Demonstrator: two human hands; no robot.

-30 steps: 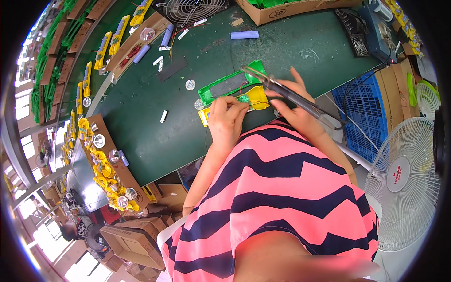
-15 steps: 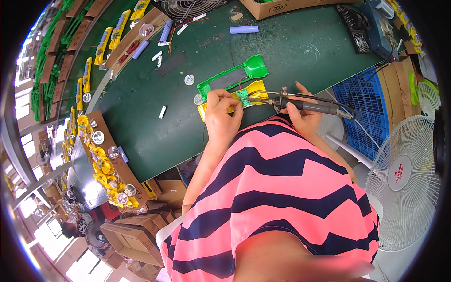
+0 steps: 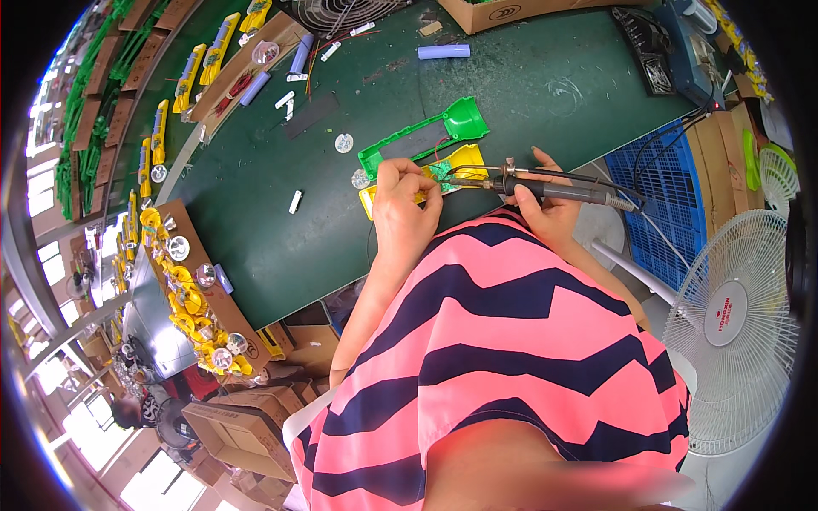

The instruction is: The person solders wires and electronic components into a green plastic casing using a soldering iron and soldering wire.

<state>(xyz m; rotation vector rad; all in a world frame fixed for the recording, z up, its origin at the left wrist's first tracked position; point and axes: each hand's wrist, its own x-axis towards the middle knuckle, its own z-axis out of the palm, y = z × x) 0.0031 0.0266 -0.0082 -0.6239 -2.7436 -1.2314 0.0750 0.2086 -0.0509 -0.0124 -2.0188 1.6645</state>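
Left hand (image 3: 407, 209): grip pinched shut on the yellow housing (image 3: 464, 159), pressing it down on the worktop (image 3: 528, 94).
Right hand (image 3: 545, 209): grip wrapped around the soldering iron (image 3: 554, 189), just right of the housing.
Iron axis: lay nearly level, tip pointing left into the small green circuit board (image 3: 445, 175) inside the housing.
Green shell (image 3: 426, 136): glossy plastic, long and flared, touching the housing's far side.
Worktop: matte dark green.

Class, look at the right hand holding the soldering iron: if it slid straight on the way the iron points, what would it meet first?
The right hand aims the soldering iron leftward. Its tip would first meet the small circuit board in the yellow shell, then probably the left hand's fingers; depth is unclear.
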